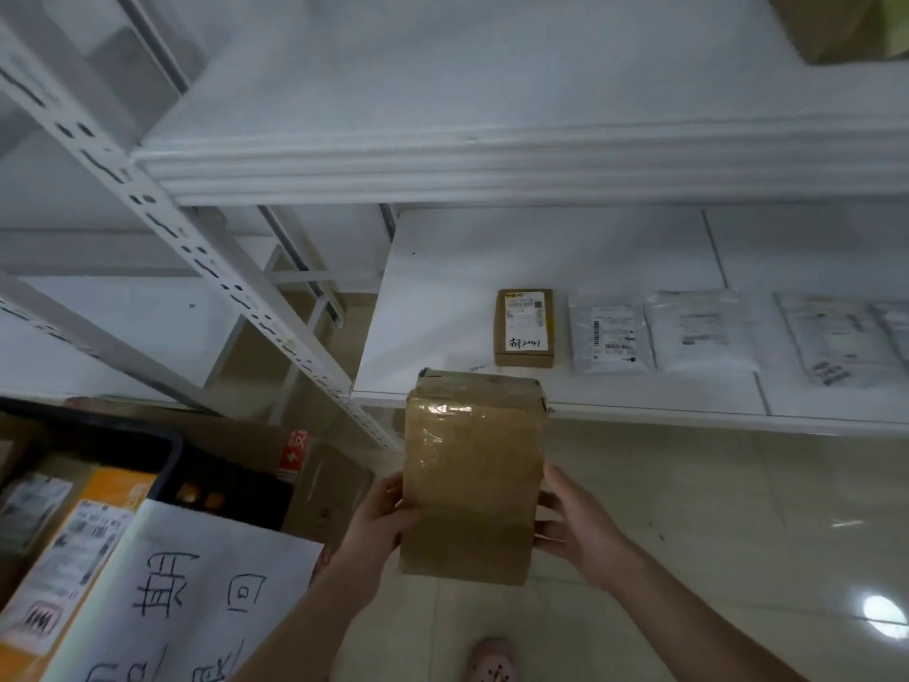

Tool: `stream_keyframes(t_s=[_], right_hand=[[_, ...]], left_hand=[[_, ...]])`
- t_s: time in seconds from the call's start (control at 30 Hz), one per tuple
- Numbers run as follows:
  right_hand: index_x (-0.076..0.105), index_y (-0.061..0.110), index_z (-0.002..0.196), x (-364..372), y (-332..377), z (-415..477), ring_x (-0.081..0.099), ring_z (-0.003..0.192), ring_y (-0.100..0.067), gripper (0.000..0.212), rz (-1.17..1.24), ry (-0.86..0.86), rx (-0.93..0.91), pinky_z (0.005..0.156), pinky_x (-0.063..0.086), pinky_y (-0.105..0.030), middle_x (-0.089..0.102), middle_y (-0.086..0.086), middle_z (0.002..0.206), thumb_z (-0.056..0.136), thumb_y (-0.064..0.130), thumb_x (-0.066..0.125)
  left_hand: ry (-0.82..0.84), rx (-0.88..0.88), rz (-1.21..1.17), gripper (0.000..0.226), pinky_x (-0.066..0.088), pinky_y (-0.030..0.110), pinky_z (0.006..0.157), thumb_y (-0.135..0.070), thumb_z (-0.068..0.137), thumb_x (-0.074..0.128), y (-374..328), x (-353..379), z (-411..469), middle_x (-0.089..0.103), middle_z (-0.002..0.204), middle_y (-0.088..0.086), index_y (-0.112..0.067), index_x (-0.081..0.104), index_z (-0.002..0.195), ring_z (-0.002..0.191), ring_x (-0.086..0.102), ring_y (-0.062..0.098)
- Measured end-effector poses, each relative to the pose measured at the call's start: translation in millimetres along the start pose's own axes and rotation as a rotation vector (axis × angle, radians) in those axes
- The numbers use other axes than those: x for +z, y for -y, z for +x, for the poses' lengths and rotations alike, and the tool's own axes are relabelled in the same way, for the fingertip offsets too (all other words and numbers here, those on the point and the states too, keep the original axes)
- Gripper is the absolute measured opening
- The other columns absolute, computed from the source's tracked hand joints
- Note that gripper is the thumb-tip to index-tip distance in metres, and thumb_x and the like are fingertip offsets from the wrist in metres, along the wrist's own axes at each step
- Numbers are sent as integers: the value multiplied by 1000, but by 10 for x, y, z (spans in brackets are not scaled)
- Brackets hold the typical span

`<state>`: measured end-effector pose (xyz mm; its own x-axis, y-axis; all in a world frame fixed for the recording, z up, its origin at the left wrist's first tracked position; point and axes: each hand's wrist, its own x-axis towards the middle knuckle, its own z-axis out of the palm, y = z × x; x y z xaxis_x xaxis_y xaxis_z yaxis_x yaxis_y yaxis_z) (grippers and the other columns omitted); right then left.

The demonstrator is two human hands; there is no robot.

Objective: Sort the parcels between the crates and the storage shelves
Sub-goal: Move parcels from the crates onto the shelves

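White paper sign (196,598) w/ big handwritten black characters sits btm left. My pink clog (493,662) is on the glossy beige tile floor (688,484), w/ a light glare (885,615) btm right.

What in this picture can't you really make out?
All head view.
Label of the taped brown parcel: faces away, if any.
Fingers of the left hand and right hand: mostly behind the parcel.
Print on the white mailer bags: too small, blurred.
The top-shelf box: cut off by the frame's corner.

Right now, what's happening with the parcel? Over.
Copy: left hand and right hand grip taped brown parcel. Held before lower shelf. On it, small labelled box straight ahead.
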<state>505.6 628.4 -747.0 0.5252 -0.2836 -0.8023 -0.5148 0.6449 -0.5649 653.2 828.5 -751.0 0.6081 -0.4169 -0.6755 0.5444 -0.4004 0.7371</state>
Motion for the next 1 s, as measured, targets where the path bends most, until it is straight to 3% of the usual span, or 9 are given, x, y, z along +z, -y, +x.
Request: stream_keyframes(t_s=[0.1, 0.23, 0.33, 0.43, 0.53, 0.7, 0.8, 0.87, 1.0], right_hand=[[64, 31, 115, -261, 67, -478, 67, 102, -34, 54, 183, 6, 28, 81, 52, -43, 66, -3, 119, 88, 69, 35], [68, 20, 104, -510, 187, -1274, 72, 88, -31, 40, 126, -19, -24, 70, 54, -37, 74, -2, 101, 86, 54, 59], [65, 17, 115, -722, 232, -1820, 69, 98, -26, 32, 118, 22, -74, 87, 52, -41, 74, 2, 101, 90, 38, 62], [53, 22, 134, -931, 271, -2323, 57, 117, -25, 49, 130, 87, -134, 93, 49, -41, 64, -1, 124, 87, 30, 66], [50, 26, 137, -1089, 309, -2724, 60, 103, -16, 58, 74, 168, -181, 79, 50, -34, 62, 5, 126, 85, 4, 63], [60, 25, 126, -1265, 226, -3085, 64, 83, -15, 71, 52, 101, -237, 64, 53, -30, 70, 2, 98, 76, -20, 40], [64, 22, 123, -1292, 203, -3208, 65, 71, -11, 51, 156, 80, -269, 57, 52, -27, 71, 3, 89, 85, -9, 48], [65, 25, 123, -1264, 205, -3281, 65, 83, -10, 32, 174, 75, -286, 65, 52, -29, 72, 8, 100, 91, 22, 60], [68, 33, 117, -1214, 246, -3415, 57, 104, -17, 58, 67, 99, -255, 83, 51, -38, 67, 17, 108, 72, 70, 66]], left_hand=[[64, 23, -73, 52, 54, 34, 76, 0, 83, 52, -151, 142, -403, 69, 113, -5, -36, 62, 118, 104, 65, 20], [56, -48, -154, 33, 52, 44, 79, -44, 88, 52, -427, 460, -1055, 71, 105, 0, -30, 68, 113, 109, 62, 24], [153, -68, -163, 50, 47, 56, 92, -71, 81, 49, -619, 677, -1521, 68, 111, 3, -33, 72, 104, 112, 58, 28], [228, -92, -197, 47, 32, 64, 101, -74, 81, 46, -740, 862, -1911, 61, 115, 1, -38, 64, 105, 115, 49, 26], [330, -107, -208, 62, 37, 64, 94, -79, 76, 45, -844, 991, -2199, 68, 111, 3, -33, 65, 112, 110, 56, 31], [457, -63, -124, 63, 52, 45, 81, -61, 75, 64, -1025, 1190, -2602, 54, 107, 13, -10, 67, 112, 93, 54, 29], [494, -33, -87, 69, 47, 54, 94, -58, 80, 58, -1043, 1229, -2722, 56, 122, 22, -9, 57, 128, 114, 54, 43], [523, -35, -129, 63, 37, 59, 104, -59, 88, 50, -1040, 1226, -2778, 57, 132, 19, -14, 54, 133, 124, 51, 42], [525, -39, -160, 55, 42, 54, 103, -48, 84, 60, -1059, 1240, -2905, 65, 123, 14, -17, 55, 130, 115, 60, 34]])
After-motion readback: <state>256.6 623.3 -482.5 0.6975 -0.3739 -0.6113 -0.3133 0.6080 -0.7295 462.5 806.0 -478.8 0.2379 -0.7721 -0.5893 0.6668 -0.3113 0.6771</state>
